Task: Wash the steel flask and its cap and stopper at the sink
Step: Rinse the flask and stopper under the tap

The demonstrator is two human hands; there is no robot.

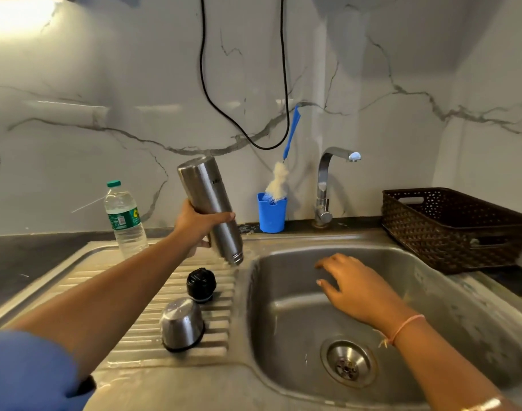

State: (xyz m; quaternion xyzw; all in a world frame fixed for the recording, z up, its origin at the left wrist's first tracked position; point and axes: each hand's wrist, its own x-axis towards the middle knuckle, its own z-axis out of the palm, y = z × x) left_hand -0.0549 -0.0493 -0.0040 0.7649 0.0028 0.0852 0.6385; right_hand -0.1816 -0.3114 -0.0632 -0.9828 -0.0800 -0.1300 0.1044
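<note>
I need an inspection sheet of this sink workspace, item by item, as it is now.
Surface: ribbed steel drainboard beside steel sink basin.
Job's things: cylindrical steel flask tilted mouth-down above drainboard; domed steel cap, rim down, and round black stopper rest on drainboard.
Clutter: clear plastic water bottle, blue plastic cup holding blue-handled bottle brush, brown woven basket.
Grippers: left hand grips flask; right hand open over basin.
Cables: black cable loop hangs on wall.
Surroundings: white marble-patterned wall, chrome tap; no water stream seen.

1 flask [212, 203], 1 cap [181, 326], 1 stopper [201, 284], 1 water bottle [125, 221], 1 brush [279, 179], 1 basket [431, 229], 2 hands [194, 223] [357, 286]
</note>
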